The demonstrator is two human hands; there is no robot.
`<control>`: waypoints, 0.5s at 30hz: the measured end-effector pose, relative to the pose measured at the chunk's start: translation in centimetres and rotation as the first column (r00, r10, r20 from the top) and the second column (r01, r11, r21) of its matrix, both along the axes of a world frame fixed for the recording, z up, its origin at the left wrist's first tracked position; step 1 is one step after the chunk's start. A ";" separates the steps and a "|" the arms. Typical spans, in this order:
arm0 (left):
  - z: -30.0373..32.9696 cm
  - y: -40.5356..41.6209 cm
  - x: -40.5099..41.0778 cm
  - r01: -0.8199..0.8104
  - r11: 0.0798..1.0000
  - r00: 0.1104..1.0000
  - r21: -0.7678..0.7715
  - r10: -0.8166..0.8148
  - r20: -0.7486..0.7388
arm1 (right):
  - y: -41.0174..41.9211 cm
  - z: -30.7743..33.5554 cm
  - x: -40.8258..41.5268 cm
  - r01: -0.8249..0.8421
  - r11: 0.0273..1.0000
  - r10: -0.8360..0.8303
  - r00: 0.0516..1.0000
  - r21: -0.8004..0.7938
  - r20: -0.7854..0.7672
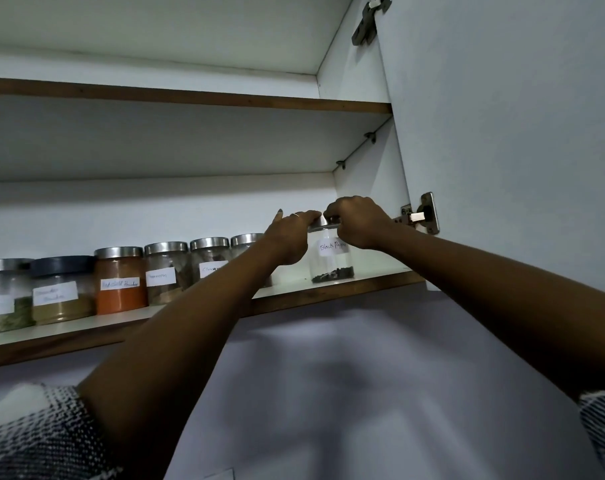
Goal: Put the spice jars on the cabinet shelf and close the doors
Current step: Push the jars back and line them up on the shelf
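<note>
Left hand point(287, 237): raised to the lower shelf, fingers stretched flat over the left half of the pepper jar's lid, a ring on one finger; palm against the jar's upper left side.
Right hand point(358, 225): fingers curled down over the right half of the same lid, knuckles up, thumb side toward the jar's label.
Grip: both hands hold the lid between them; fingertips of the two hands nearly meet on top of it.
Pepper jar point(332, 259): clear, upright, directly under the fingers, standing on the lower shelf near its right end; white label reads "Black Pepper"; a thin layer of dark peppercorns at the bottom.
Lid point(323, 223): metal, only a strip shows between the two hands.
Lower shelf point(328, 291): white board with a brown front edge, below the fingers.
Row of jars: left of the left hand, six stand side by side on the same shelf, all labelled.
Nearest of row point(247, 240): just behind the left wrist, partly hidden.
Orange jar point(120, 280): further left, filled with orange powder.
Dark-lid jar point(62, 289): well left, the only one without a metal lid.
Upper shelf point(190, 98): above the fingers.
Door point(501, 133): open, right of the right hand.
Hinge point(422, 216): just right of the right wrist.
Sleeves point(41, 434): dark and white weave, pushed up both arms.
</note>
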State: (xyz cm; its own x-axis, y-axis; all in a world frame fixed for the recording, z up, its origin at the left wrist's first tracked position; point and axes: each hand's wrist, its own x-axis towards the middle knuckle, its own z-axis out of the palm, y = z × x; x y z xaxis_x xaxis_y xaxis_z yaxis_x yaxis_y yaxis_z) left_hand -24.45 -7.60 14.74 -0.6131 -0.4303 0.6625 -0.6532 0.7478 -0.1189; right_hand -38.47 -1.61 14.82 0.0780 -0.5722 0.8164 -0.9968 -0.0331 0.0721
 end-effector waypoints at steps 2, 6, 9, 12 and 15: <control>-0.1 -1.0 0.2 -0.025 1.000 1.000 0.000 0.025 0.002 | -1.0 0.1 0.4 -0.001 0.999 0.001 1.000 0.032 0.003; 0.0 -3.1 0.7 -0.081 0.997 0.996 0.013 0.081 0.025 | -3.2 0.1 1.2 -0.004 0.997 0.003 1.000 0.083 0.015; 0.1 -4.5 0.8 -0.131 0.991 0.990 0.008 0.130 0.052 | -4.8 0.1 1.6 0.004 0.995 -0.004 1.000 0.102 0.002; 0.3 -5.8 0.9 -0.162 0.987 0.985 0.009 0.161 0.056 | -6.3 0.3 1.9 -0.001 0.993 0.001 1.000 0.115 -0.001; 0.1 -6.9 1.1 -0.194 0.981 0.980 -0.010 0.194 0.047 | -7.6 0.3 2.2 -0.009 0.992 0.008 1.000 0.124 0.008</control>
